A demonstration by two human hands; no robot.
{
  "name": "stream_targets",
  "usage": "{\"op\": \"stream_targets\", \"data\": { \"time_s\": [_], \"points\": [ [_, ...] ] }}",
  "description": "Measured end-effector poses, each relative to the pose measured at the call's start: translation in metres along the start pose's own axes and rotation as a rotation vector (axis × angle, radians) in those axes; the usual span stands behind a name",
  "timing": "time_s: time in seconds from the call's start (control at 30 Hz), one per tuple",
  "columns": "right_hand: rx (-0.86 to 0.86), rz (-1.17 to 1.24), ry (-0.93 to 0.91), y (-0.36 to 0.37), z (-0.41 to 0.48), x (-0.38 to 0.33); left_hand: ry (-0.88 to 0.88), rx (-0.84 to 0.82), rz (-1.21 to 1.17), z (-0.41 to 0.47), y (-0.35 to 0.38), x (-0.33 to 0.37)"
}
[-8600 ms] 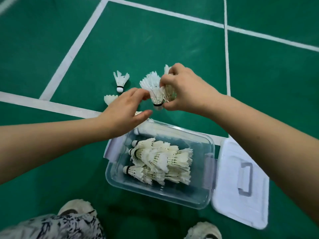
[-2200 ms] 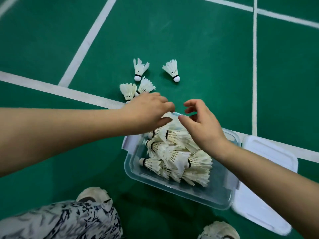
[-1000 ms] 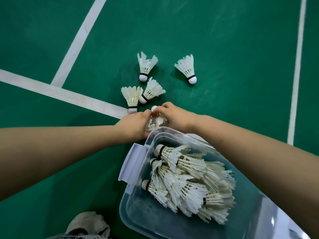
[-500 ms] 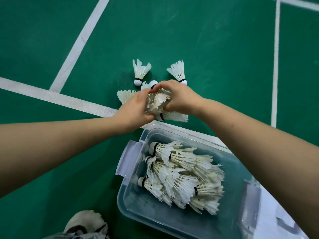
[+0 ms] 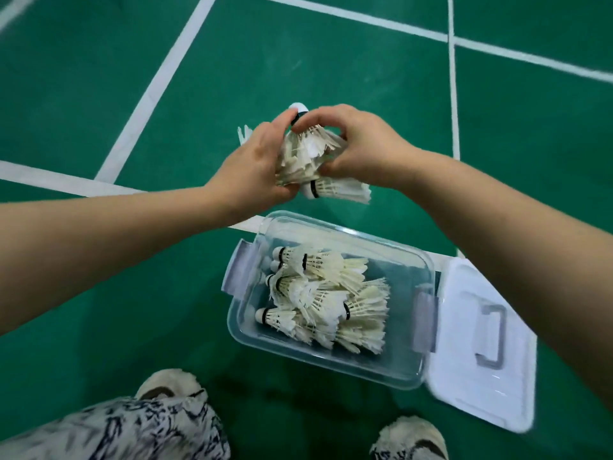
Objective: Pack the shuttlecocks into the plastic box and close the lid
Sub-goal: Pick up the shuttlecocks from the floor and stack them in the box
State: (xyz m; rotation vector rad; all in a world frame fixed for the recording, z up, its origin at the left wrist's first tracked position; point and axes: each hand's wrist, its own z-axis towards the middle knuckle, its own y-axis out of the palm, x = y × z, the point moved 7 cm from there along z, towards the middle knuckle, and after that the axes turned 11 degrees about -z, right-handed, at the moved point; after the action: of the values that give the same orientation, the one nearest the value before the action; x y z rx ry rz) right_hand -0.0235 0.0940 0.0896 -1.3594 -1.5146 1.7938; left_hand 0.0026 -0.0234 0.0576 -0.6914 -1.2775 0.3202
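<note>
Both hands hold a bunch of white feather shuttlecocks point(image 5: 306, 151) in the air above the green floor, beyond the box. My left hand point(image 5: 253, 167) grips the bunch from the left and my right hand point(image 5: 361, 146) grips it from the right. One more shuttlecock point(image 5: 338, 190) sticks out sideways under my right hand. The clear plastic box point(image 5: 394, 363) stands open on the floor below, with several shuttlecocks point(image 5: 325, 293) lying inside. Its white lid point(image 5: 464, 370) with a grey handle lies flat to the right of the box.
A loose shuttlecock's feathers point(image 5: 243, 134) peek out on the floor behind my left hand. White court lines point(image 5: 159, 78) cross the green floor. My two shoes point(image 5: 169, 383) and a patterned trouser leg point(image 5: 132, 429) are at the bottom edge, close to the box.
Both hands have lifted the gathered shuttlecocks up off the floor. The loose ones that lay on the floor are now mostly hidden behind the hands.
</note>
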Motion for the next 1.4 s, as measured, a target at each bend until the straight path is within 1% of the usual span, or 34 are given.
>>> {"op": "stream_targets", "data": {
  "time_s": [0.13,0.2,0.3,0.4,0.47,0.57,0.7,0.87,0.97,1.07,1.13,1.4],
  "points": [
    [-0.055,0.008,-0.006,0.000,-0.037,-0.009,0.021,-0.115,-0.014,-0.021,0.012,0.020],
    [-0.083,0.040,0.005,0.003,-0.057,-0.012,-0.007,-0.217,-0.007,-0.030,0.021,0.029],
    [-0.113,0.107,0.047,0.008,-0.082,-0.011,-0.009,-0.369,0.069,-0.043,0.036,0.039],
    [-0.111,0.180,0.072,0.012,-0.100,-0.009,-0.017,-0.442,0.057,-0.052,0.044,0.046],
    [-0.085,0.195,0.105,0.015,-0.110,-0.001,-0.022,-0.448,0.066,-0.053,0.046,0.047],
    [-0.049,0.191,0.250,0.021,-0.128,0.027,-0.078,-0.434,0.110,-0.053,0.045,0.041],
    [-0.045,0.000,0.364,0.038,-0.147,0.059,-0.118,-0.410,0.154,-0.056,0.042,0.033],
    [-0.134,-0.180,0.327,0.076,-0.153,0.064,-0.121,-0.451,0.184,-0.063,0.051,0.032],
    [-0.133,-0.227,0.282,0.090,-0.145,0.062,-0.129,-0.461,0.178,-0.062,0.055,0.029],
    [-0.120,-0.212,0.231,0.100,-0.136,0.058,-0.139,-0.461,0.187,-0.061,0.056,0.025],
    [-0.105,-0.169,0.231,0.106,-0.131,0.058,-0.146,-0.466,0.198,-0.061,0.058,0.021],
    [0.019,0.167,0.276,0.118,-0.126,0.058,-0.170,-0.551,0.232,-0.072,0.066,0.005]
  ]
}}
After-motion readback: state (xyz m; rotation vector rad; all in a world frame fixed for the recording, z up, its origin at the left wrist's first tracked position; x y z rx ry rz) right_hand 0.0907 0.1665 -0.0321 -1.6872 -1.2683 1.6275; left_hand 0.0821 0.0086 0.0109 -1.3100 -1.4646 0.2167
